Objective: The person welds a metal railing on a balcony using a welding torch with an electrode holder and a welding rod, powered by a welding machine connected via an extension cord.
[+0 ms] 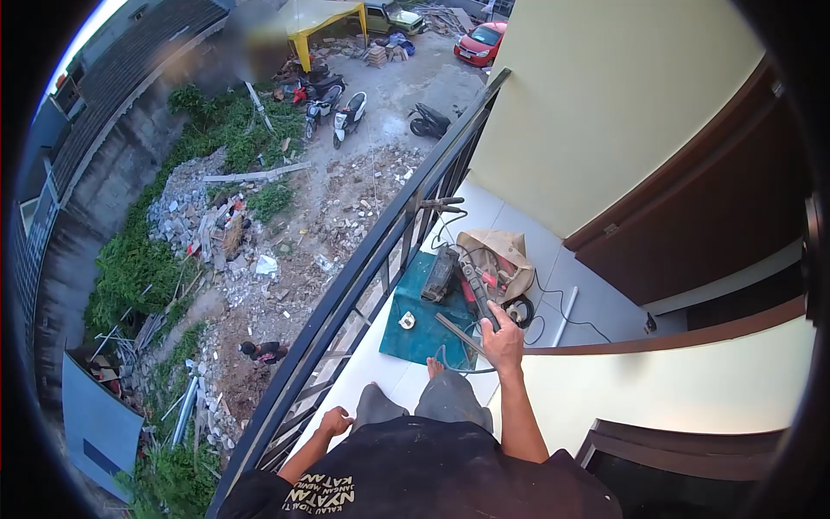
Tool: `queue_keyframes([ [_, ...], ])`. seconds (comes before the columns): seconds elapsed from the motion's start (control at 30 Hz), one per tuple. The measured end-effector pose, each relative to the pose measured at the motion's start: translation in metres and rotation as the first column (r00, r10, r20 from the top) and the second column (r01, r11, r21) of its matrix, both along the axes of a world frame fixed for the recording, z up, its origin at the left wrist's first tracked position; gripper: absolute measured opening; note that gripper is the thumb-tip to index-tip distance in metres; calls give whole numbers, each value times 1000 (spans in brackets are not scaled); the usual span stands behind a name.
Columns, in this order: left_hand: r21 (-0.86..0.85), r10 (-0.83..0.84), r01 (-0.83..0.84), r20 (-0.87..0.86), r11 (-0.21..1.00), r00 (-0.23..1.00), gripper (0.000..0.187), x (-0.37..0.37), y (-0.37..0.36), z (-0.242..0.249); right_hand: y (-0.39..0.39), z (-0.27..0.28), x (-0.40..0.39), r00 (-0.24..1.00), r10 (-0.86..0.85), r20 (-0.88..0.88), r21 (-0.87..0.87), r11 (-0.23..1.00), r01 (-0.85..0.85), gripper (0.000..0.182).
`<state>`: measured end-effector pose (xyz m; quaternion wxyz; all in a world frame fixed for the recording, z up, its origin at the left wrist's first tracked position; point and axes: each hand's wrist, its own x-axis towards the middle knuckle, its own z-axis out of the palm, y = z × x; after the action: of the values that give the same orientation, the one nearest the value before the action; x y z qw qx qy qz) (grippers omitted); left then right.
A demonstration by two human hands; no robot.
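Observation:
My right hand [503, 344] is closed around a slim grey-and-black handheld power tool [481, 296], whose exact kind I cannot make out. A bluish cord [471, 371] loops below that hand. Beside my left thigh, my left hand [335, 421] has its fingers curled in, with nothing visible in them. A green mat [402, 346] lies on the tiles in front of my feet. On it are a dark boxy machine [441, 275], a small white object [407, 321] and a narrow metal bar [460, 332]. A beige sack [506, 246] with red items sits beyond the tool.
A dark metal railing [372, 268] borders the balcony on the left, above a rubble-strewn yard [285, 233]. Down there are a person [262, 351], parked motorbikes [349, 118] and a red car [478, 43]. A white tube [565, 317] and black cables lie near the brown door [692, 208].

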<state>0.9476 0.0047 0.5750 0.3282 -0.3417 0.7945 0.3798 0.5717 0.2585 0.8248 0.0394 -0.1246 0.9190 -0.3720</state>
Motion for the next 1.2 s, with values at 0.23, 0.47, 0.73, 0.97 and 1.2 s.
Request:
queue_keyframes([
  [0.23, 71, 297, -314, 185, 947, 937, 37, 80, 16, 12, -30, 28, -19, 998, 24, -56, 124, 992, -17, 40],
  [0.47, 72, 564, -561, -30, 825, 825, 28, 56, 52, -38, -45, 32, -51, 992, 63, -113, 142, 989, -46, 38],
  [0.73, 285, 812, -772, -42, 568, 582, 26, 14, 35, -37, -51, 43, -56, 995, 50, -81, 143, 989, -38, 41],
  [0.97, 280, 796, -767, 18, 577, 605, 27, 32, 33, -29, -51, 39, -52, 995, 78, -55, 155, 985, -68, 41],
  [1.2, 168, 667, -657, -5, 735, 745, 27, 36, 49, -1, -53, 45, -34, 995, 58, -83, 129, 991, -47, 41],
])
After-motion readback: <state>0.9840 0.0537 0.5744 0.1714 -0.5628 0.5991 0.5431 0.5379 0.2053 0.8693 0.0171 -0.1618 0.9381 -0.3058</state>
